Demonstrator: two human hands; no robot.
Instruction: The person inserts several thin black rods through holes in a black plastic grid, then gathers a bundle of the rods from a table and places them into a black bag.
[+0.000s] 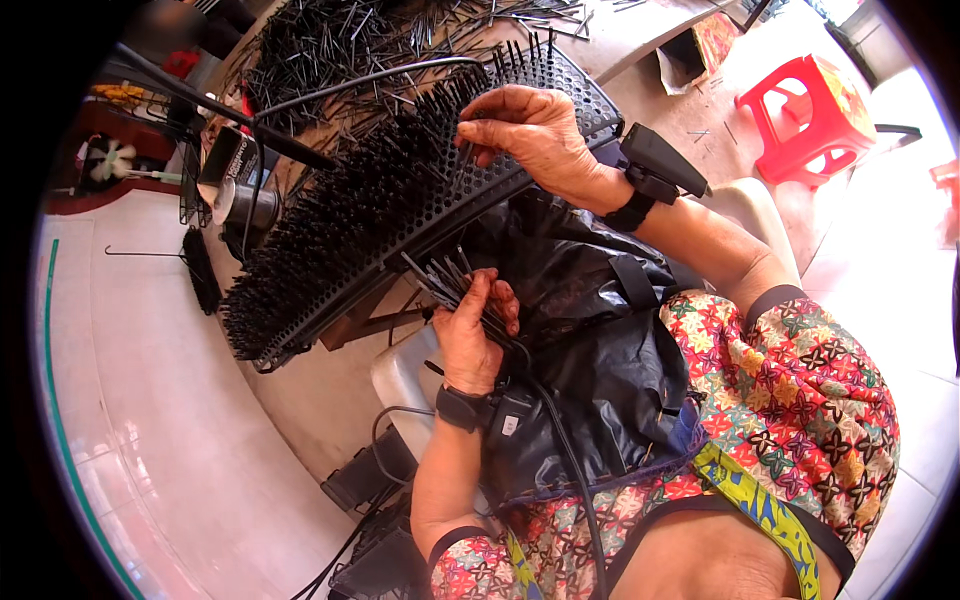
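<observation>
A long black rack (pixel 592 105), pierced with rows of holes, slants from lower left to upper right, just beyond the two hands; dense black rods (pixel 340 225) stand upright over most of it, thickest at the lower left; bare holes show along the near edge and widen into an open patch toward the upper right, with some rods along its far side; it looks mostly filled, that patch being what is left. The right hand (pixel 540 135) is over the bare holes, thumb and forefinger pinching what seems a single thin rod (pixel 462 160); the left hand (pixel 470 338), below the near edge, curls round a loose bundle (pixel 436 280); a tangled heap (pixel 330 50) lies beyond, unplaced.
</observation>
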